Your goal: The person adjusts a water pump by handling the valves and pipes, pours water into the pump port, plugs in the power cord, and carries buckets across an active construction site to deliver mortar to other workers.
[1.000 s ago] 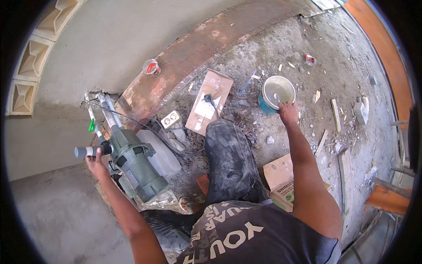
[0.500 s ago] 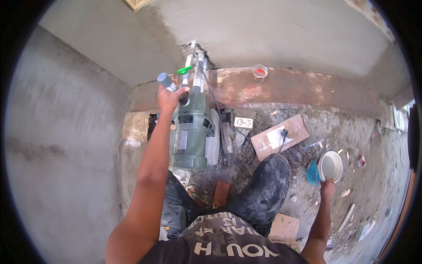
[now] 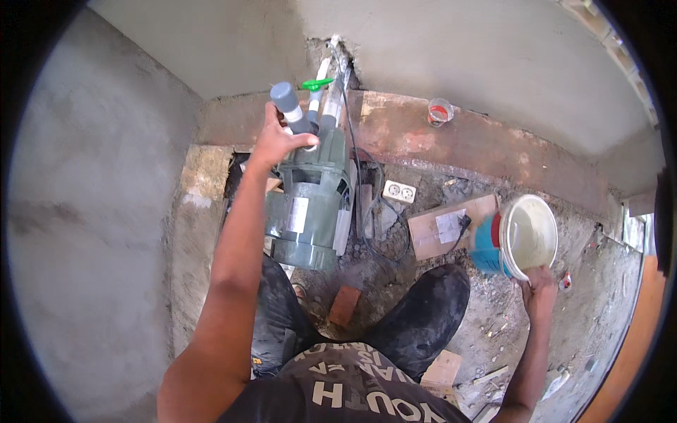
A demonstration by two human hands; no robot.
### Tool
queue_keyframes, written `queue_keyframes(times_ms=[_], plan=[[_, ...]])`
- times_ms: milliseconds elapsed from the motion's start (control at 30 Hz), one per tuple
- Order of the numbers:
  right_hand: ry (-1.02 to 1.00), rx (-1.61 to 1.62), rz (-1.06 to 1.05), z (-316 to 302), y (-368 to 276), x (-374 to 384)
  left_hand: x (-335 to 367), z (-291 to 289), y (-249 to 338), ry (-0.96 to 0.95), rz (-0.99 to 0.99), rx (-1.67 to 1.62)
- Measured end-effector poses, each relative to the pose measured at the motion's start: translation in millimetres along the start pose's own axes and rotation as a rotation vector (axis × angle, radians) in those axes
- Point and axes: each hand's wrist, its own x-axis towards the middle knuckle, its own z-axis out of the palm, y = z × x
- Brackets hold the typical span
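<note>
while the left hand (image 3: 279,139) grips a grey-capped pipe (image 3: 292,111) at upper centre, right hand (image 3: 540,285) holding a blue bucket (image 3: 486,247) by its rim, right of centre

From the white socket block (image 3: 400,191), we see a cup (image 3: 440,113) beyond, cardboard (image 3: 425,234) rightward, a red brick (image 3: 345,305) nearer us.

Left grip (image 3: 276,144) clasps grey pipe (image 3: 286,100) on green pump (image 3: 310,225); right grip (image 3: 540,285) holds bucket (image 3: 488,248).
</note>
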Motion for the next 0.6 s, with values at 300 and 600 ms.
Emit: queue_keyframes(times_ms=[300,600], plan=[[-0.081,0.030,-0.303,8,-73,118,4,0,-8,0.068,-0.030,-0.006],[-0.101,0.150,-0.164,17,-69,93,-87,211,4,-0.087,0.057,0.418]])
